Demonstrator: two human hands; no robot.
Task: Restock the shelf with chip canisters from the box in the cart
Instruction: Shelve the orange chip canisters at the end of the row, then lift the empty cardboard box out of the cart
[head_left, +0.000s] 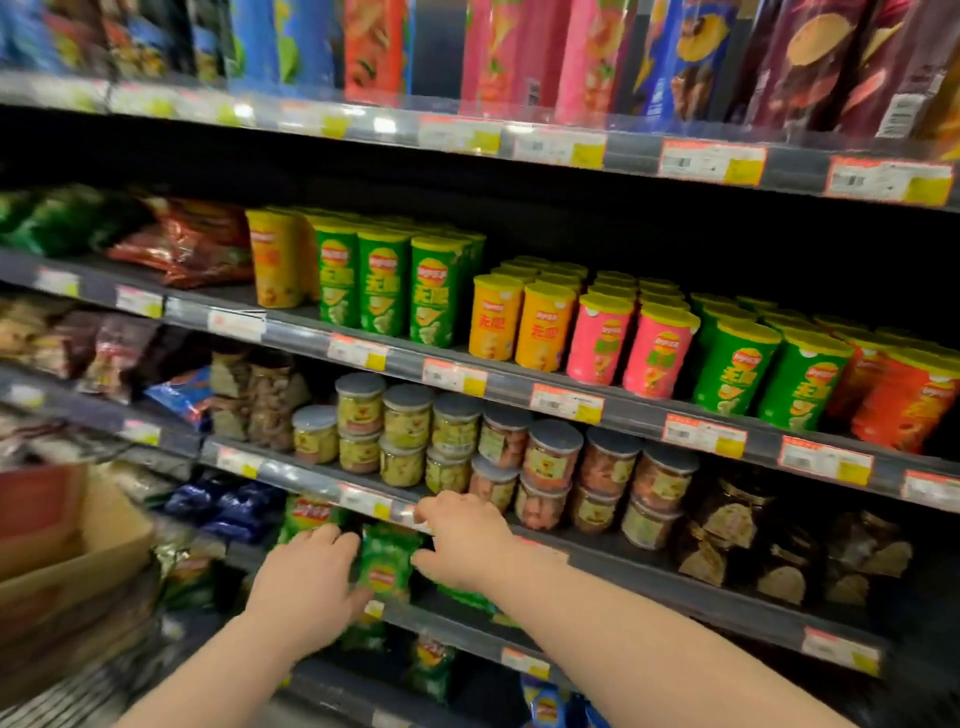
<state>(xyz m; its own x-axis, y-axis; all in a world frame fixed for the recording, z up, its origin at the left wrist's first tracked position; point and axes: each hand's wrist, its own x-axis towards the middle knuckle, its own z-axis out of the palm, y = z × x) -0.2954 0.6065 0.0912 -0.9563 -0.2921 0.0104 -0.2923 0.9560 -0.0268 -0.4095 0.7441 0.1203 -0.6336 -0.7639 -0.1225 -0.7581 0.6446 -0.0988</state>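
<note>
Here, in the head view, both hands reach in below the jars (550, 457). The left hand (311, 582) lies against the left edge of a green chip bag (387, 564) with its fingers bent, but blur hides whether it grips. The right hand (462, 540) is spread wide just right of the bag and holds nothing. Chip canisters (384, 291) stand in rows on the shelf (634, 415) above the jars. The box (78, 545) sits at far left.

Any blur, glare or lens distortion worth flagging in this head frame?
Head view: motion blur smears the left edge, softening the cardboard box; the green canisters mid-frame are fairly sharp; glare spots sit on the top label strip; wide-angle bowing slants straight edges; the left hand and right hand look slightly soft.
</note>
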